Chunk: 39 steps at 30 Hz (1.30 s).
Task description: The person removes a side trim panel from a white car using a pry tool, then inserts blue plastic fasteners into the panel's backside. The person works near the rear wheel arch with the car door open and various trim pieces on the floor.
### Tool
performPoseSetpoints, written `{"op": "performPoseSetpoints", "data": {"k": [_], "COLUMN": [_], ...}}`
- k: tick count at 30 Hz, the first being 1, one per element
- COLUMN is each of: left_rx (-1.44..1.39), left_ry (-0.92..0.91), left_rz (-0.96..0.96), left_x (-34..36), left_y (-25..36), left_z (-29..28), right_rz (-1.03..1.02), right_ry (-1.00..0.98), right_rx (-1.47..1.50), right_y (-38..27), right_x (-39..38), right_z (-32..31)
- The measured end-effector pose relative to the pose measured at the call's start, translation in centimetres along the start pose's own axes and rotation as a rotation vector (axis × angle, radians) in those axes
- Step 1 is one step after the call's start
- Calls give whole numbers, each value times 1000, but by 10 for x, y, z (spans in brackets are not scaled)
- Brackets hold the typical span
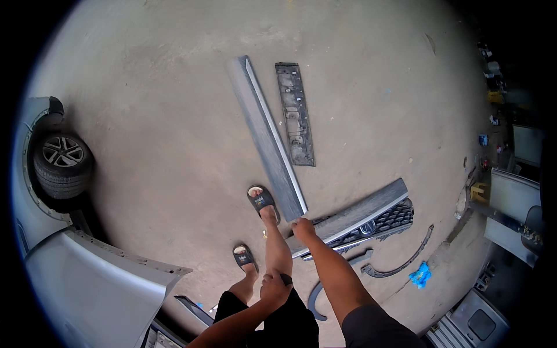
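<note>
My right hand [303,229] has its fingers closed on the near end of a long grey trim panel [264,130] with a silver edge, which slants away across the concrete floor. My left hand [272,287] rests low by my knee, fingers wrapped round a small dark object [286,279] that I cannot make out. Right of the long panel lies a dark panel [295,113] with small clips along it. Another grey silver-edged strip [374,202] lies on a black honeycomb grille [391,219] beside my right forearm.
Curved black trims [394,271] and crumpled blue plastic [419,274] lie at the right. A silver car body [104,281] and its wheel [62,165] fill the left side. Loose vehicle doors [510,203] and clutter line the right edge. My sandalled feet [261,200] stand on the floor.
</note>
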<state>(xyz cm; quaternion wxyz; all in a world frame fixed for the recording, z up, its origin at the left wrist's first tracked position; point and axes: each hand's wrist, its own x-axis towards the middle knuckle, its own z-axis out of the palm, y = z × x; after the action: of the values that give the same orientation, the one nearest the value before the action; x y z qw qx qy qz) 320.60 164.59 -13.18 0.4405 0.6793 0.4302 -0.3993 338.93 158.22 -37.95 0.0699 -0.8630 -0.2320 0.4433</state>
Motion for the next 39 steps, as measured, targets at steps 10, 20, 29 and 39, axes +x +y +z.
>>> {"op": "performPoseSetpoints", "data": {"k": [10,20,29,39], "left_rx": [-82,-230,-273,-293], "left_ry": [179,325,200,355], "left_rz": [76,195,124,137], "left_x": [75,81,81,69], "left_y": [57,60,53,8], "left_z": [-43,-58,-85,13], "right_rz": [-36,197,215,26], "right_ry": [137,364,419,-122], "right_rx": [-172,-265,535,1280], "right_y": [-63,-87,-64,-97], "right_x": [306,439,377,15], "right_z": [-62,-65,-184,-278]}}
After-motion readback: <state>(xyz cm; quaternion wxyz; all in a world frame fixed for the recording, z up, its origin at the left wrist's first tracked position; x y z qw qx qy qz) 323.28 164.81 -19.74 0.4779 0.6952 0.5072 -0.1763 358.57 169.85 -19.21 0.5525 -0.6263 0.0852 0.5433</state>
